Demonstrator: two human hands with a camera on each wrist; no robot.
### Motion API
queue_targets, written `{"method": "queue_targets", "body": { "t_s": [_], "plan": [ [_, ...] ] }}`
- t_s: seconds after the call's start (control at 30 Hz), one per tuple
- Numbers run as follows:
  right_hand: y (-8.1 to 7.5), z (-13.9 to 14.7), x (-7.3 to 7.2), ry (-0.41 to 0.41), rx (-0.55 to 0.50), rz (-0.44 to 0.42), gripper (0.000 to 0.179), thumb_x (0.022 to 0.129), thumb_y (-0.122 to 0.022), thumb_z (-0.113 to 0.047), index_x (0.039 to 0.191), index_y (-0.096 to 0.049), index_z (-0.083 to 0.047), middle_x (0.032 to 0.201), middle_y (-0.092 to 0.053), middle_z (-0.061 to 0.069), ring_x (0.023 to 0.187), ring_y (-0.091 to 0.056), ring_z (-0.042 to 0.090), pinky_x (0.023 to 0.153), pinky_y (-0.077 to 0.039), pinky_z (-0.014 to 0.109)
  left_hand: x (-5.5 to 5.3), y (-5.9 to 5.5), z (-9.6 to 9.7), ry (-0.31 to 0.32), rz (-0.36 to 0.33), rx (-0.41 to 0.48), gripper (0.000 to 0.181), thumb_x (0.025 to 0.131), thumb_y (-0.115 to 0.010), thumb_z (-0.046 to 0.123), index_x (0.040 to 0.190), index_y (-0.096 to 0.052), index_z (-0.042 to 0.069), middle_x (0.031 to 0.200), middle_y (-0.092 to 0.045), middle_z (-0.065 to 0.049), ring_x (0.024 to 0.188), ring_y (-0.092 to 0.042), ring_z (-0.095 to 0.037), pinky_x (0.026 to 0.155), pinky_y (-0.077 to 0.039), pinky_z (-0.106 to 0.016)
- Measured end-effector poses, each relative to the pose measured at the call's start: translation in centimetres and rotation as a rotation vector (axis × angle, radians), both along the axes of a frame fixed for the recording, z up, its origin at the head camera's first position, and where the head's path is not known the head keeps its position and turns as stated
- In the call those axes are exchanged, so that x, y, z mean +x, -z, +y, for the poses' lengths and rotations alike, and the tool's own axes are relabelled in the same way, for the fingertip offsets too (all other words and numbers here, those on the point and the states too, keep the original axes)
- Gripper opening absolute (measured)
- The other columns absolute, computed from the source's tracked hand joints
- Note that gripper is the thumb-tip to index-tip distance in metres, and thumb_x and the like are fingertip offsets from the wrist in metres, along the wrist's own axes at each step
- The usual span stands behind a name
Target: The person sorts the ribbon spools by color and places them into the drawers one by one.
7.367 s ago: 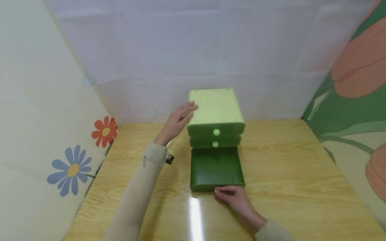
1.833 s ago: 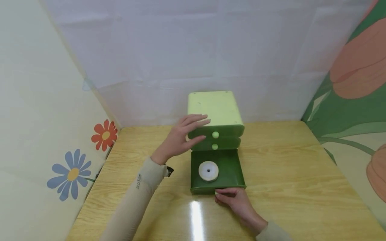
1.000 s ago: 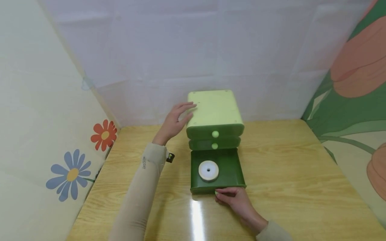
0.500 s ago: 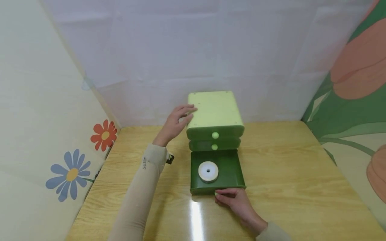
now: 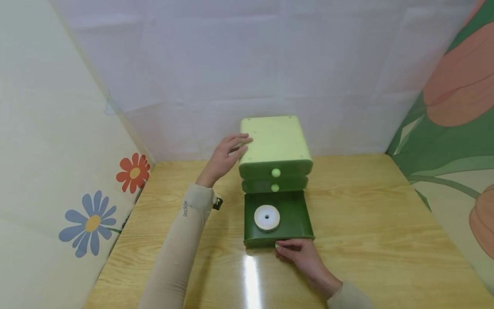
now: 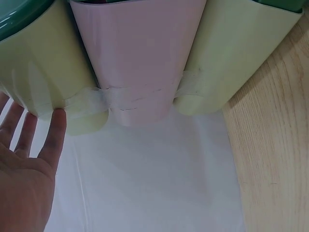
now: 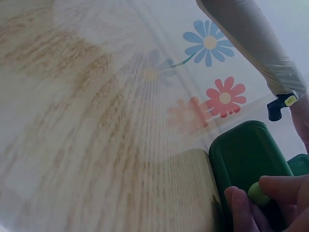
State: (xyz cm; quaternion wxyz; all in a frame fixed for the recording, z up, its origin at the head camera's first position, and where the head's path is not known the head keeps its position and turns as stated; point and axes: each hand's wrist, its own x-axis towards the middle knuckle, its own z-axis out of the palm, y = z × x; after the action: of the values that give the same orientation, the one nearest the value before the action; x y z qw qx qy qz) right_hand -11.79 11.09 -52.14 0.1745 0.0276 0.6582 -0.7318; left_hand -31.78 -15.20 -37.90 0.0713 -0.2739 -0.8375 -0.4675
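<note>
A small drawer cabinet (image 5: 275, 139) with a pale green top and dark green drawer fronts stands on the table. Its lowest drawer (image 5: 295, 214) is pulled out, and a flat white spool (image 5: 266, 213) with a small centre hole and pale tan rim lies inside, left of the middle. My right hand (image 5: 306, 259) pinches this drawer's light green knob (image 7: 259, 193) between thumb and fingers. My left hand (image 5: 224, 156) rests against the cabinet's upper left side, fingers extended; in the left wrist view its fingertips (image 6: 59, 113) touch a pale yellow tier.
The two upper drawers, with round knobs (image 5: 275, 173), are closed. Clear tape (image 6: 91, 99) joins the cabinet's yellow and pink tiers (image 6: 140, 53). A white backdrop (image 5: 216, 64) rises behind the wooden table (image 5: 370, 223), with flower-printed panels at both sides.
The drawer held nothing in the oldest frame; the spool now lies in it. My left hand has drawn back from the cabinet's front to its side. My right hand stays on the knob.
</note>
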Motion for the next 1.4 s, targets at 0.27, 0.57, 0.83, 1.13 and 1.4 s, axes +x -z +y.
{"method": "queue_targets", "body": {
  "t_s": [0.27, 0.57, 0.83, 1.13, 1.4],
  "plan": [
    [-0.4, -0.2, -0.7, 0.007, 0.011, -0.006, 0.030, 0.093, -0.072, 0.003, 0.120, -0.067, 0.016, 0.107, -0.075, 0.024, 0.089, -0.076, 0.018, 0.085, -0.065, 0.031, 1.3, -1.1, 0.3, 0.008, -0.023, 0.017, 0.037, 0.109, -0.053, 0.018, 0.143, -0.060, 0.004, 0.158, -0.046, -0.013, 0.149, -0.037, -0.032, 0.121, -0.039, -0.054],
    [-0.3, -0.2, -1.9, 0.005, 0.008, -0.010, 0.030, 0.093, -0.072, 0.002, 0.121, -0.066, 0.015, 0.108, -0.075, 0.023, 0.089, -0.076, 0.018, 0.086, -0.064, 0.029, 1.0, -0.7, 0.4, -0.003, -0.032, 0.029, 0.036, 0.109, -0.054, 0.018, 0.142, -0.061, 0.005, 0.158, -0.046, -0.011, 0.149, -0.038, -0.031, 0.121, -0.040, -0.053],
    [-0.1, -0.4, -3.0, 0.014, 0.040, 0.005, 0.029, 0.094, -0.072, 0.002, 0.120, -0.068, 0.014, 0.110, -0.075, 0.023, 0.090, -0.076, 0.019, 0.087, -0.064, 0.030, 0.9, -0.4, 0.4, -0.002, -0.036, 0.038, 0.037, 0.109, -0.054, 0.018, 0.143, -0.061, 0.006, 0.159, -0.046, -0.010, 0.150, -0.037, -0.029, 0.122, -0.039, -0.053],
    [-0.1, -0.7, -4.3, 0.035, 0.072, 0.004, 0.030, 0.093, -0.073, 0.001, 0.121, -0.069, 0.010, 0.110, -0.075, 0.024, 0.092, -0.077, 0.022, 0.088, -0.064, 0.032, 1.0, -0.7, 0.4, 0.014, -0.038, 0.039, 0.037, 0.110, -0.053, 0.018, 0.144, -0.060, 0.005, 0.159, -0.045, -0.011, 0.150, -0.036, -0.030, 0.122, -0.038, -0.053],
    [0.0, -1.0, -5.5, 0.050, 0.089, 0.001, 0.028, 0.093, -0.073, 0.000, 0.120, -0.071, 0.008, 0.109, -0.075, 0.022, 0.091, -0.076, 0.021, 0.087, -0.064, 0.030, 1.1, -1.0, 0.4, 0.014, -0.029, 0.029, 0.037, 0.110, -0.053, 0.019, 0.144, -0.060, 0.005, 0.160, -0.044, -0.012, 0.150, -0.036, -0.031, 0.122, -0.038, -0.054]
  ]
}}
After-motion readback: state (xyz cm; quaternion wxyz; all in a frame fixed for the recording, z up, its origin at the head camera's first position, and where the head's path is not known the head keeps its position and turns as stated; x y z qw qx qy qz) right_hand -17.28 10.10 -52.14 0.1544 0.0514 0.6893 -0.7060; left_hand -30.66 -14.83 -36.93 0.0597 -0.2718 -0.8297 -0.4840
